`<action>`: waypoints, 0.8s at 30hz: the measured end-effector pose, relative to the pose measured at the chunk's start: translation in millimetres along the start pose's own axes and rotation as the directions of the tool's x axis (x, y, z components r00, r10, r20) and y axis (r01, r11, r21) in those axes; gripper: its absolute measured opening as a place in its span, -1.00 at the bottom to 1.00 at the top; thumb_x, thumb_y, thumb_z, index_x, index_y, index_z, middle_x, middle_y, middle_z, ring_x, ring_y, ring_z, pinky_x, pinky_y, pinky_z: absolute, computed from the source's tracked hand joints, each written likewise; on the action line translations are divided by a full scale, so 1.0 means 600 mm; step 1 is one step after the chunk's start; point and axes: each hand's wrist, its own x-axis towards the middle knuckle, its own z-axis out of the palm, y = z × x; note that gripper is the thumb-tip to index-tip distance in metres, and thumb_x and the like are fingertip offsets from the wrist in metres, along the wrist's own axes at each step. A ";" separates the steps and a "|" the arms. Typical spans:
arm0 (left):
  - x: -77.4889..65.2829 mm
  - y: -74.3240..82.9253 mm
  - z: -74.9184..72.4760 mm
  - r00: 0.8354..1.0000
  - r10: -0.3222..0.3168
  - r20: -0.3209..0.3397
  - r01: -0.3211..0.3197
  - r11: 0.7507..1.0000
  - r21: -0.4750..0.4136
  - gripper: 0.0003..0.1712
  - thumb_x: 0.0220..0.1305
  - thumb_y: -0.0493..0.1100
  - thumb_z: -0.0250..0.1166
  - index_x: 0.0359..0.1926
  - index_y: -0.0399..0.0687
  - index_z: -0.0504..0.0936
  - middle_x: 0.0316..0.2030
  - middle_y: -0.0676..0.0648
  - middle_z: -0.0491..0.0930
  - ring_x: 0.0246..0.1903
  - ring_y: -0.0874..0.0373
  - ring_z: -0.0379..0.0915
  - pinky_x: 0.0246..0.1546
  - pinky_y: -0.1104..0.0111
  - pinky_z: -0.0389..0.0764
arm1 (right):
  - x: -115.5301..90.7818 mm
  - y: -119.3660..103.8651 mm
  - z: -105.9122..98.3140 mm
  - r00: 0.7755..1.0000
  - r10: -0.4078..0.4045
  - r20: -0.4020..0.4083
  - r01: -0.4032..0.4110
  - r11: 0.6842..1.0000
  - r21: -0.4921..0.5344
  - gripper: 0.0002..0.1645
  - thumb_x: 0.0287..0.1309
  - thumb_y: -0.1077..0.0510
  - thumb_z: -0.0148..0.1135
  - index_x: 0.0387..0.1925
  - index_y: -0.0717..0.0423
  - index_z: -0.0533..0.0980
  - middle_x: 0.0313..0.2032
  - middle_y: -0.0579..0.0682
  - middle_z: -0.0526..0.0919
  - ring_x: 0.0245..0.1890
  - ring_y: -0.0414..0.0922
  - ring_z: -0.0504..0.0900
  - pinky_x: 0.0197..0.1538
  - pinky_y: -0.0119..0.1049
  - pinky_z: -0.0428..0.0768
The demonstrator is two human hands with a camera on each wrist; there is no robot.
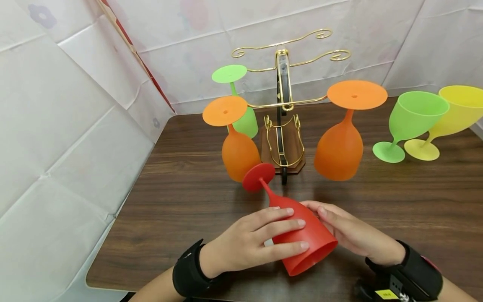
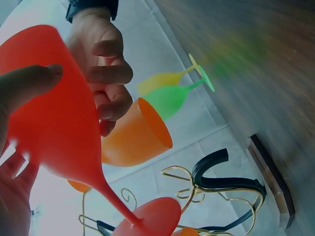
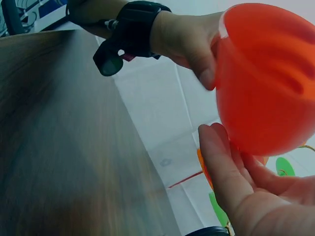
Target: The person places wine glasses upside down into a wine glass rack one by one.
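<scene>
A red plastic wine goblet (image 1: 315, 228) tilts upside down in front of me, its foot up toward the rack and its rim low. My left hand (image 1: 250, 241) grips the bowl, fingers laid across one side and the thumb on the other, as the left wrist view shows. My right hand (image 1: 356, 230) touches the bowl's right side with fairly straight fingers. A gold wire glass rack (image 1: 284, 82) stands just beyond. From its lower arms two orange goblets (image 1: 339, 144) hang upside down by their feet, and a light green goblet (image 1: 247, 123) hangs behind the left one.
At the right a green goblet (image 1: 413, 115) and a yellow goblet (image 1: 462, 111) stand upright on the dark wood table (image 1: 177, 180). White sheeting (image 1: 90, 142) covers the walls at the back and left. The rack's upper arms bear no goblets.
</scene>
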 end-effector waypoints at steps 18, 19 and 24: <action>-0.013 -0.008 0.019 0.977 -0.095 -0.193 0.072 0.990 -0.118 -0.68 0.26 -0.31 0.13 0.04 -0.15 0.47 0.05 -0.26 0.45 0.12 -0.13 0.36 0.16 0.24 0.44 | -0.004 -0.002 0.011 0.985 -0.110 -0.135 0.103 0.993 -0.055 -0.44 0.32 0.10 -0.08 0.33 0.04 0.17 0.18 0.06 0.42 0.07 0.02 0.51 0.02 -0.07 0.58; -0.014 -0.011 0.021 0.962 -0.147 -0.230 0.107 0.978 -0.179 -0.69 0.25 -0.35 0.07 0.03 -0.21 0.45 0.04 -0.29 0.43 0.11 -0.15 0.36 0.15 0.21 0.45 | -0.004 -0.005 0.015 0.974 -0.158 -0.160 0.142 0.984 -0.110 -0.42 0.30 0.11 -0.05 0.33 0.06 0.17 0.17 0.05 0.42 0.07 0.00 0.50 0.00 -0.08 0.59; -0.019 -0.014 0.028 0.837 -0.501 -0.219 0.272 0.729 -0.628 -0.64 0.27 -0.42 -0.05 0.08 -0.43 0.31 0.10 -0.33 0.34 0.16 -0.10 0.30 0.16 0.17 0.42 | 0.002 -0.017 0.035 0.881 -0.415 -0.226 0.292 0.855 -0.429 -0.29 0.10 0.32 0.15 0.30 0.27 0.17 0.12 0.08 0.41 0.02 -0.06 0.49 -0.09 -0.16 0.64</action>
